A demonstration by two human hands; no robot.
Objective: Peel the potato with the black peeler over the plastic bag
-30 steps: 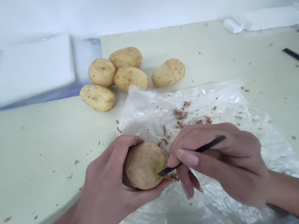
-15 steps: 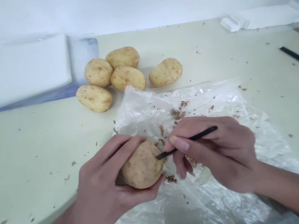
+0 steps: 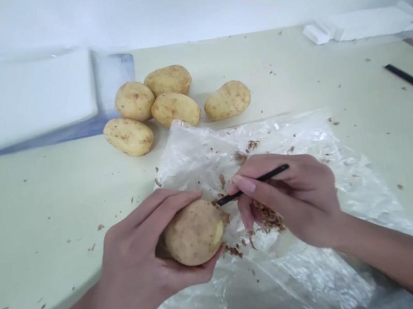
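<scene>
My left hand (image 3: 144, 258) is wrapped round a potato (image 3: 193, 234) from its left side, thumb below and fingers above. A pale, skinless patch shows on the potato's right side. Between thumb and fingers, my right hand (image 3: 289, 196) pinches a thin black stick-like tool (image 3: 261, 182). Its tip lies at the potato's upper right edge; whether it touches, I cannot tell. Under both hands spreads a crumpled clear plastic bag (image 3: 310, 289). Brown peel scraps (image 3: 269, 217) lie on the plastic below my right hand.
Several potatoes (image 3: 175, 108) sit together beyond the bag. At the back left, a white sheet-like slab (image 3: 37, 100) rests on a blue-edged board (image 3: 116, 80). Folded white paper (image 3: 369, 23) lies back right, and a black-handled tool (image 3: 406, 76) lies near the right edge.
My right hand and the black tool have shifted left and up, the tip going from the potato's right side to its upper edge. The potato has turned slightly, showing more of the pale patch.
</scene>
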